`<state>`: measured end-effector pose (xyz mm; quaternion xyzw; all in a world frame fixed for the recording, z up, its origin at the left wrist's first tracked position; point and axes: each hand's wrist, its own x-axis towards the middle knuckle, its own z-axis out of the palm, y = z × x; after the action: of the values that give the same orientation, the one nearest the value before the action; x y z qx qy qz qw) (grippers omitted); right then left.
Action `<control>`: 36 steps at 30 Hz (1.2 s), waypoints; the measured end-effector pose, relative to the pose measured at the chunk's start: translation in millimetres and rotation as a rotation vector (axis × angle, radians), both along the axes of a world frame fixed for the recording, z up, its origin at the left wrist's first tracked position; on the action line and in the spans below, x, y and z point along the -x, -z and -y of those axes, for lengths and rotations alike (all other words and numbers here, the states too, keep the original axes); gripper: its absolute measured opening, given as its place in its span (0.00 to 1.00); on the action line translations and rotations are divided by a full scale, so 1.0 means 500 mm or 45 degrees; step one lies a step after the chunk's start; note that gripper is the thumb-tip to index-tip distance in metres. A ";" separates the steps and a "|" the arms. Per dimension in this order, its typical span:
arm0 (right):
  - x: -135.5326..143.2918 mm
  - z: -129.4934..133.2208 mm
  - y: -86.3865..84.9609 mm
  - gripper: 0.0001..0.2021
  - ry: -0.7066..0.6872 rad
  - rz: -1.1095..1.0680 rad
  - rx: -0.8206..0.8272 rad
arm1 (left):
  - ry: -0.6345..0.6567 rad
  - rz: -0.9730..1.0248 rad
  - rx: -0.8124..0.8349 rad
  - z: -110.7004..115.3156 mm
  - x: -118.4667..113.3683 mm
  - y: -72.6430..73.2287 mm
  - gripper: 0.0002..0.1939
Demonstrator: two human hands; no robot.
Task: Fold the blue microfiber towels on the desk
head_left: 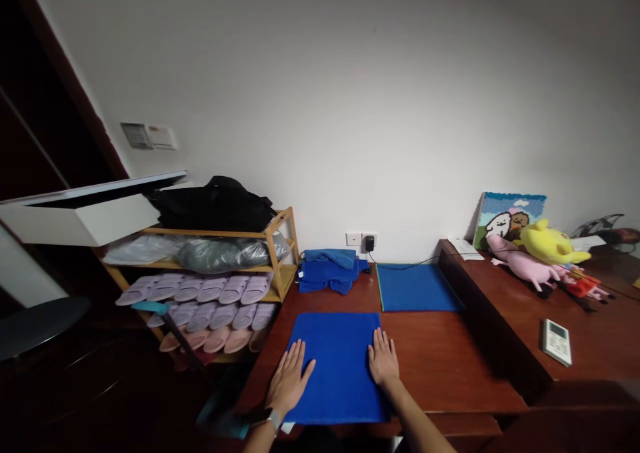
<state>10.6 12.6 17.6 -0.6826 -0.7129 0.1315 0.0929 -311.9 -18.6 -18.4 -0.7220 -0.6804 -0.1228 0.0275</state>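
Note:
A bright blue towel [337, 373] lies spread flat on the reddish-brown wooden table [440, 353], a white tag showing at its lower left corner. My left hand [290, 378] rests palm down on the towel's left edge, fingers stretched and thumb apart; a watch is on that wrist. On the right edge my right hand [384, 358] lies flat, fingers extended. Behind, against the wall, sit a rumpled pile of blue towels [330, 269] and a second flat blue cloth [417, 287] with a green edge.
A wooden rack [281, 253] at left holds rows of slippers [220, 289] and a black bag [215, 206]. A black plug [369, 243] sits in the wall outlet, its cable trailing right. On the raised right-hand surface are plush toys [530, 259] and a white remote [557, 341].

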 end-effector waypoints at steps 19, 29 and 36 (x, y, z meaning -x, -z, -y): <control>-0.003 -0.006 0.025 0.31 -0.026 0.037 -0.023 | 0.378 0.083 0.125 -0.077 -0.320 -0.017 0.35; 0.000 -0.004 0.019 0.31 0.007 0.023 -0.009 | -0.028 0.036 0.076 -0.078 -0.022 -0.009 0.42; 0.006 -0.028 0.008 0.31 0.040 0.034 -0.018 | -0.029 0.017 0.004 -0.077 -0.006 0.011 0.41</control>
<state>7.7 26.4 13.5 -0.6946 -0.7042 0.1159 0.0903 -308.8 19.7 -23.7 -0.7133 -0.6890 -0.1263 0.0230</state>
